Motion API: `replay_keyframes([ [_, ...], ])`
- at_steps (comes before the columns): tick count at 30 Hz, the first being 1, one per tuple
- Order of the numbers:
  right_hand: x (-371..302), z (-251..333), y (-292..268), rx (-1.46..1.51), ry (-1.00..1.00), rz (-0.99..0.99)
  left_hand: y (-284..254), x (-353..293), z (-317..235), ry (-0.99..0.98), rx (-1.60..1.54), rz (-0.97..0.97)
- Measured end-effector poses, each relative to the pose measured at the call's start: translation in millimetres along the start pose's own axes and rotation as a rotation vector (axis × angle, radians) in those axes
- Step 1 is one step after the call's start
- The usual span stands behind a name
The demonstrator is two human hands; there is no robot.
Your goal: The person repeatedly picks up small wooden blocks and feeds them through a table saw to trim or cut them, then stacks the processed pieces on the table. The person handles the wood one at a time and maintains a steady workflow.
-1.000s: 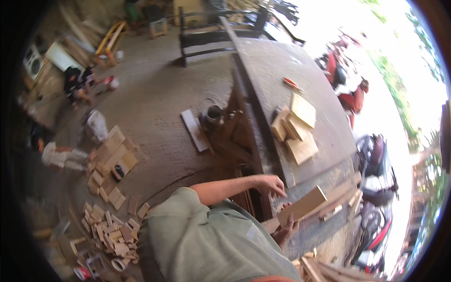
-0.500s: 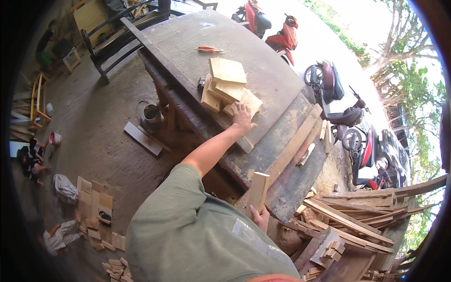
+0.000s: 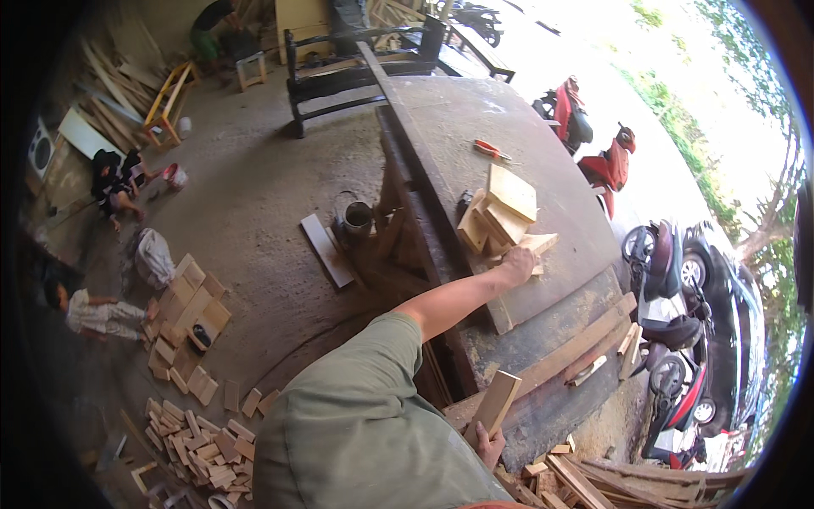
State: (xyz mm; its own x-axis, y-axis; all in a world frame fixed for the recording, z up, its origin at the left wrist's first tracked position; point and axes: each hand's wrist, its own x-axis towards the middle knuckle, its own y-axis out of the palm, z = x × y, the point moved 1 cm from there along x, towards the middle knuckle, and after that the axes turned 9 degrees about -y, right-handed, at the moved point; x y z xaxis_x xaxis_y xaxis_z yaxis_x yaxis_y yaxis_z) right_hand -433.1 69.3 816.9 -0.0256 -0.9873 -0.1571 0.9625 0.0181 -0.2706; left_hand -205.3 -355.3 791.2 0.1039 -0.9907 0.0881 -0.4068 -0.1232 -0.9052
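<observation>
My left hand (image 3: 518,265) reaches over the workbench (image 3: 560,293), its fingers closed round the near side of a short pale wooden board (image 3: 540,243). That board lies at the foot of a small stack of thick wood blocks (image 3: 511,193); my hand partly covers it. Lower down, close to my body, my right hand (image 3: 489,444) grips the bottom of another flat wooden board (image 3: 495,405), held upright and slightly tilted. Orange-handled pliers (image 3: 490,149) rest on the bench beyond the stack.
A long plank (image 3: 555,349) crosses the near bench. Below on the left are a metal can (image 3: 357,217), a heap of wood offcuts (image 3: 203,450) and rows of boards (image 3: 191,297). Other people (image 3: 102,314) are on the left; motorbikes (image 3: 610,161) stand to the right.
The view has swung, so the bench appears farther right and lower. My left hand's fingers, spread over the board before, now close round its side. My right hand still holds its board.
</observation>
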Motion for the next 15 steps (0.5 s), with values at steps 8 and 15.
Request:
replay_keyframes([
  [8, 22, 29, 15, 0.102, -0.069, 0.18, -70, -160, 108, -0.382, -1.118, 0.143],
  [15, 19, 20, 3, 0.126, -0.05, 0.3, -47, -366, 110, -0.691, -1.556, 0.017],
])
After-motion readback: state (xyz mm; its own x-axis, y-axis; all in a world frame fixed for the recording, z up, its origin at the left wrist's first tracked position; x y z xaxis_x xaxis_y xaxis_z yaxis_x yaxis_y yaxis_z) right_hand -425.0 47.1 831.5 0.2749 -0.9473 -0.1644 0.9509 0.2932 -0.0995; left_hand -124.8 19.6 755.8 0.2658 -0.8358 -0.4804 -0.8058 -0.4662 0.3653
